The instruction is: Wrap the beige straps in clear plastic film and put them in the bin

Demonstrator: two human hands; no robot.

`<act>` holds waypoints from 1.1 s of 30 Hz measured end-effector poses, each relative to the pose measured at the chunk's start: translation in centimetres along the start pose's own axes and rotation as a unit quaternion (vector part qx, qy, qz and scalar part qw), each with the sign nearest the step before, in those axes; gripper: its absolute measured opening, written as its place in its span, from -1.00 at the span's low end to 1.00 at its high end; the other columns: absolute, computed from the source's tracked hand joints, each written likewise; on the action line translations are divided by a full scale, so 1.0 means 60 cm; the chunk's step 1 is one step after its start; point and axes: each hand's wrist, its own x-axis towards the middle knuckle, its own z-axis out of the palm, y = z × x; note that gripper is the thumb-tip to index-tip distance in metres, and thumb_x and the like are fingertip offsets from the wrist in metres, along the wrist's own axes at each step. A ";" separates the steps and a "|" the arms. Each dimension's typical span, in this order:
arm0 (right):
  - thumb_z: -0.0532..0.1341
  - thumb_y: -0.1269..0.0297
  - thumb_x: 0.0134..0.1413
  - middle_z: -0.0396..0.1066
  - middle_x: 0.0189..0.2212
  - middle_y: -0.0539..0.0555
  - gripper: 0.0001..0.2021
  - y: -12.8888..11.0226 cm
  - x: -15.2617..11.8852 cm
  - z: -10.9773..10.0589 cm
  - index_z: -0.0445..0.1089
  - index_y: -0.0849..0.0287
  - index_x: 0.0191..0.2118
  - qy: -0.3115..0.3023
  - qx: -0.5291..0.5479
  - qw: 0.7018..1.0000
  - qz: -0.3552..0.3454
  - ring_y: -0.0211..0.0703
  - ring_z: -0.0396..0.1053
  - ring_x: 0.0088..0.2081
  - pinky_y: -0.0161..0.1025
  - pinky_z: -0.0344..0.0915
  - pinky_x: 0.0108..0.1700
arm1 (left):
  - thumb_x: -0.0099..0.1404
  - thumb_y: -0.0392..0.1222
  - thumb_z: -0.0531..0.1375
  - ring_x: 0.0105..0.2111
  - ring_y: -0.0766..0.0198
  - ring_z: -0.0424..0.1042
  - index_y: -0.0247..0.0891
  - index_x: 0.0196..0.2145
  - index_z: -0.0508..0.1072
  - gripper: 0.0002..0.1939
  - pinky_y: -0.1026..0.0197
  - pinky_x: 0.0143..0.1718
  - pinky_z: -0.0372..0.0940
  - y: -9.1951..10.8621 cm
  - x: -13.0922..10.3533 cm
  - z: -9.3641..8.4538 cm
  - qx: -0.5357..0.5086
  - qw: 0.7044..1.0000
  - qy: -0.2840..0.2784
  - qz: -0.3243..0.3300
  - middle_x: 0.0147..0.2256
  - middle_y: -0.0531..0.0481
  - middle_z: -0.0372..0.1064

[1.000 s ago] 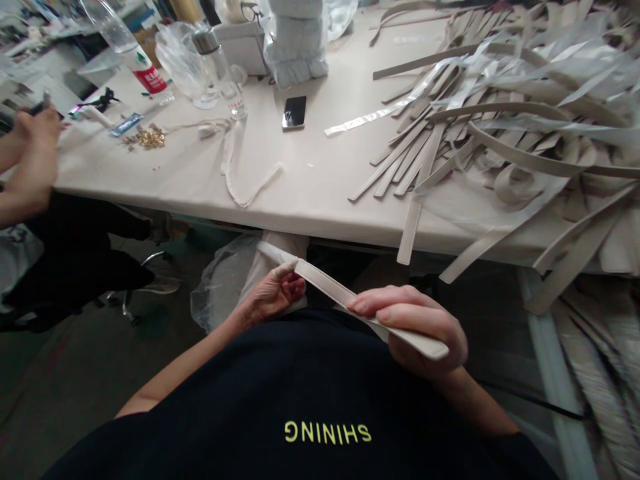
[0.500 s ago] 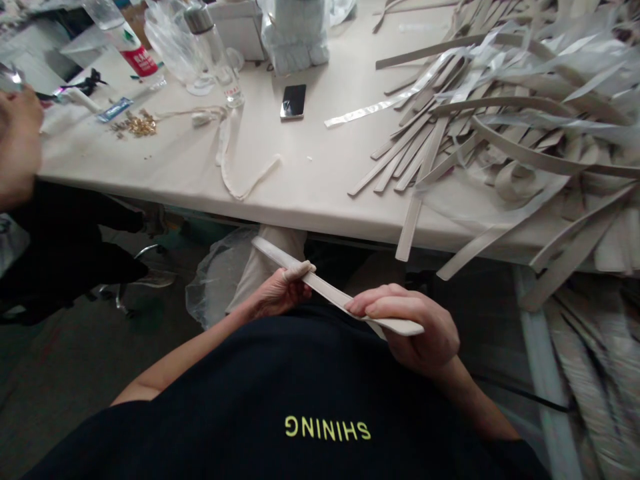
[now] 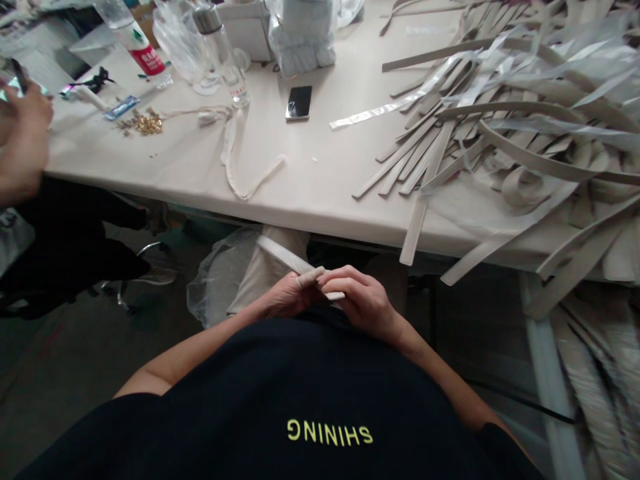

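A long pale beige strap lies over my lap, just below the table edge. My left hand pinches it, with the thumb, which has a pale covering on it, laid along the top. Close beside it, my right hand grips the strap near its end, and the short squared tip sticks out under the fingers. The two hands almost touch. Part of the strap is hidden beneath my fingers.
A heap of similar straps with clear plastic strips covers the table's right side, some overhanging the edge. A phone, glass bottle, red-labelled bottle and small gold pieces stand or lie further back. A co-worker's hand is at far left.
My right hand has moved left along the strap towards my left hand, and less of the strap's end now sticks out. At far left, the co-worker's hand has shifted slightly.
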 end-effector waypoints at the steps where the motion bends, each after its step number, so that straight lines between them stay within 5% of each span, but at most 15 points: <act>1: 0.12 0.41 0.41 0.53 -0.14 0.18 -0.86 0.002 -0.002 0.000 0.43 0.17 -0.08 0.011 0.015 1.000 0.009 -0.15 0.53 -0.09 -0.20 0.51 -0.04 | 0.04 -0.02 0.55 -0.31 0.24 0.52 -0.40 -0.31 0.58 -0.57 0.27 -0.22 0.40 0.000 0.001 -0.001 -0.005 1.000 -0.019 -0.002 -0.36 -0.05 0.53; 3: 0.14 0.44 0.39 0.55 -0.15 0.16 -0.85 -0.001 -0.010 -0.009 0.45 0.17 -0.07 0.035 0.053 0.997 0.038 -0.13 0.53 -0.08 -0.16 0.50 -0.03 | 0.12 -0.02 0.51 -0.12 0.13 0.55 -0.36 -0.06 0.57 -0.49 0.18 -0.07 0.43 0.004 0.001 -0.010 -0.032 0.998 -0.049 -0.022 -0.13 -0.15 0.56; 5: 0.14 0.46 0.39 0.56 -0.18 0.13 -0.83 -0.012 -0.023 -0.027 0.46 0.16 -0.06 0.066 0.096 0.990 0.079 -0.13 0.54 -0.12 -0.16 0.50 -0.08 | 0.26 -0.01 0.40 -0.01 0.10 0.55 -0.34 0.10 0.50 -0.46 0.11 0.01 0.45 0.018 -0.001 -0.027 -0.093 0.995 -0.017 -0.025 0.01 -0.21 0.53; 11: 0.15 0.40 0.40 0.53 -0.33 0.05 -0.82 -0.047 -0.062 -0.078 0.52 0.08 -0.09 0.170 0.223 0.939 0.198 -0.16 0.54 -0.29 -0.22 0.53 -0.24 | 0.55 -0.03 0.04 -0.23 0.26 0.62 -0.41 0.04 0.50 -0.59 0.26 -0.11 0.50 0.094 -0.020 -0.093 -0.285 0.930 0.182 0.143 -0.26 -0.14 0.62; 16: 0.21 0.33 0.37 0.52 -0.38 0.07 -0.85 -0.025 -0.070 -0.081 0.56 0.10 -0.16 0.134 0.243 0.935 0.222 -0.15 0.55 -0.34 -0.27 0.55 -0.28 | 0.48 -0.28 0.13 -0.53 0.44 0.52 -0.29 -0.04 0.52 -0.81 0.42 -0.37 0.43 0.128 -0.036 -0.107 -0.196 0.898 0.285 0.272 -0.43 0.05 0.57; 19: 0.24 0.32 0.34 0.56 -0.26 0.09 -0.86 0.009 -0.065 -0.071 0.59 0.08 -0.14 0.116 0.251 0.931 0.239 -0.16 0.58 -0.27 -0.29 0.56 -0.21 | 0.33 -0.15 0.34 -0.58 0.38 0.49 -0.29 0.00 0.50 -0.69 0.38 -0.48 0.38 0.116 -0.040 -0.102 0.006 0.922 0.238 0.305 -0.40 0.01 0.58; 23: 0.31 0.15 0.30 0.53 0.07 0.16 -0.82 0.053 -0.032 -0.057 0.62 0.09 -0.16 0.116 0.264 0.915 0.282 -0.05 0.54 0.03 -0.19 0.51 0.04 | 0.16 0.13 0.45 -0.56 0.25 0.51 -0.34 -0.01 0.49 -0.40 0.29 -0.49 0.38 0.087 -0.039 -0.098 0.190 0.946 0.114 0.237 -0.37 -0.11 0.58; 27: 0.40 -0.01 0.16 0.37 0.26 0.18 -0.73 0.078 0.024 -0.057 0.63 0.11 -0.25 0.126 0.326 0.886 0.305 0.05 0.29 0.32 0.00 0.27 0.31 | 0.23 0.22 0.37 -0.51 0.28 0.51 -0.32 -0.03 0.52 -0.42 0.29 -0.45 0.35 0.062 -0.030 -0.091 0.293 0.949 0.015 0.118 -0.31 -0.14 0.57; 33: 0.53 -0.04 -0.08 0.42 0.22 0.13 -0.68 0.077 0.082 -0.084 0.58 0.10 -0.37 0.195 0.420 0.846 0.263 0.11 0.30 0.31 0.12 0.25 0.31 | 0.30 0.29 0.27 -0.47 0.29 0.50 -0.19 0.08 0.46 -0.41 0.35 -0.55 0.20 0.035 -0.008 -0.090 0.366 0.928 -0.065 -0.014 -0.25 -0.08 0.53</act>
